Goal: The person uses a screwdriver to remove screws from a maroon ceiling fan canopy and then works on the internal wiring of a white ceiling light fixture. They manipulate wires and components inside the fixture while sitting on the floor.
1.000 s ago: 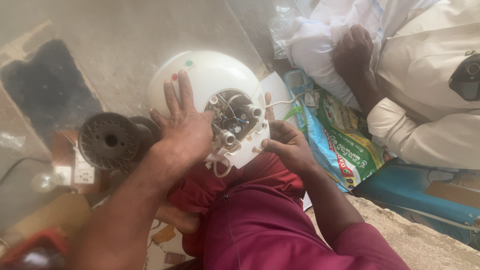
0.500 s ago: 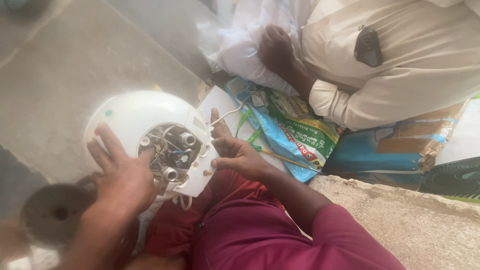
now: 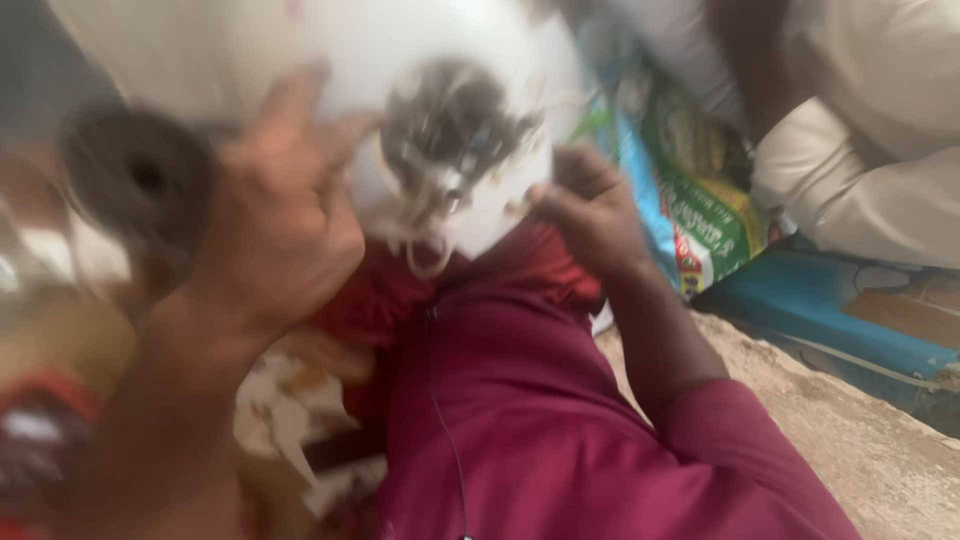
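Had the round white plastic appliance shell [image 3: 300, 60] braced with my left hand [image 3: 275, 225] and right hand [image 3: 590, 205], its wiring hub [image 3: 450, 130] already exposed, nothing reconnected.

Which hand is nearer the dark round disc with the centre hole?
Left. The left hand sits just beside the dark round disc; the right hand is across the white round housing.

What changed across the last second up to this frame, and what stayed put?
The view swung and blurred; the white round appliance now sits nearer and higher in frame. The left hand shifted from its wired centre to its left side. The right hand stays at its right edge; both hands keep hold. The dark disc remains left.
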